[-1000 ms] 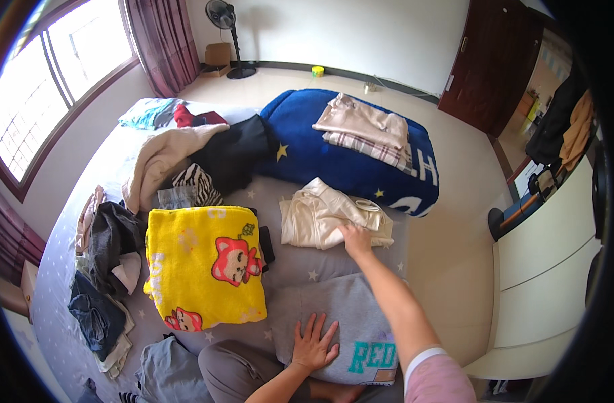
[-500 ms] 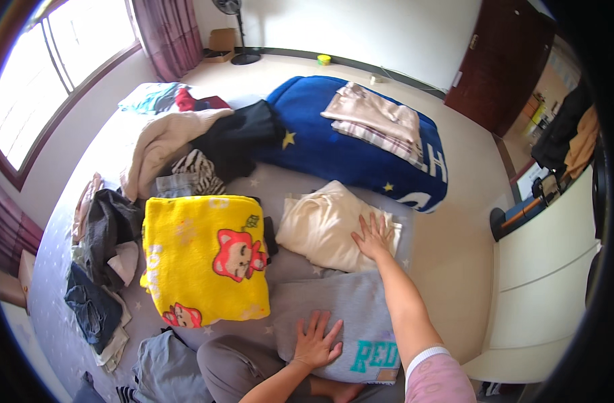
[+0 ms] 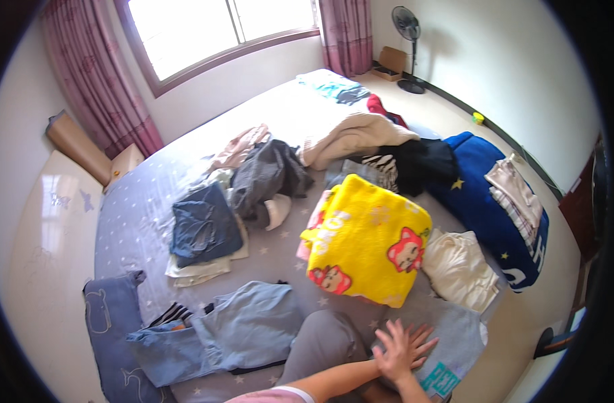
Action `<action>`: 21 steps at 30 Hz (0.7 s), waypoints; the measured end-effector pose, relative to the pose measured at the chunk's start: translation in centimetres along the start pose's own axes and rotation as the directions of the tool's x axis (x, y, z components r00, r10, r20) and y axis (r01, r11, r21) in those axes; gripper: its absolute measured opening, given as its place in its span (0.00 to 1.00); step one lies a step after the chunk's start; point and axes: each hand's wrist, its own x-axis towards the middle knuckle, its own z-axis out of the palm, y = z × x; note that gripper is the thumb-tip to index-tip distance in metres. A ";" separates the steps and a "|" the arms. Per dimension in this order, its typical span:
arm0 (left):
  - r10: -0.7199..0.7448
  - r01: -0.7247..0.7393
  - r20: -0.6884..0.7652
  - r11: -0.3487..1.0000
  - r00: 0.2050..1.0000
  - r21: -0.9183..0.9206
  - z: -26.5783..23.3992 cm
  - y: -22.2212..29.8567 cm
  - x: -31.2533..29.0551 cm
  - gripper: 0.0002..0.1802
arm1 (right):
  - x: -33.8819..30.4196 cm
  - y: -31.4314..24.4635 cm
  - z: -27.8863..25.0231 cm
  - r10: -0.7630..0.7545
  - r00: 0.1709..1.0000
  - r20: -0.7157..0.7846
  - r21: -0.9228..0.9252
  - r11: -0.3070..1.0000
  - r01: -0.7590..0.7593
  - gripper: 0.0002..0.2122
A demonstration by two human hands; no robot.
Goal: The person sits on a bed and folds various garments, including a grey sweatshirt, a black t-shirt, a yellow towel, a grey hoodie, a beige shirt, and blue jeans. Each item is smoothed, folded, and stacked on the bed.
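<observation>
"Where are the hands?"

"Both are at the gray sweatshirt (image 3: 463,330), folded on the near right of the bed (image 3: 142,211). The left hand (image 3: 421,346) lies on it, fingers spread. The right hand (image 3: 391,356) is spread too and crosses over the left; whether those two touch, I can't tell."

"What's around the sweatshirt?"

"Just beyond it, a cream garment (image 3: 458,272). A folded yellow blanket (image 3: 364,235) is farther left, and a thick blue blanket (image 3: 478,178) sits at the far right with folded clothes (image 3: 514,188) on top."

"And near left?"

"Light-blue clothes (image 3: 250,326), laid out loosely."
</observation>
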 end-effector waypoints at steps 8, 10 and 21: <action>0.250 -0.056 0.535 0.934 0.807 -0.353 -15.0 -1.5 -12.1 0.14 | -2.2 -9.3 5.5 -0.019 0.995 0.097 0.185 0.983 0.000 0.22; 0.287 0.062 0.628 0.879 0.723 -0.473 -19.6 -3.0 -13.7 0.12 | -1.9 -10.6 6.7 -0.030 0.999 0.034 0.211 0.977 0.022 0.26; -0.513 0.840 -0.664 0.341 0.543 0.423 -38.5 -27.2 -22.2 0.34 | 0.6 -8.8 11.6 -0.052 0.998 -0.030 -0.229 0.973 0.044 0.22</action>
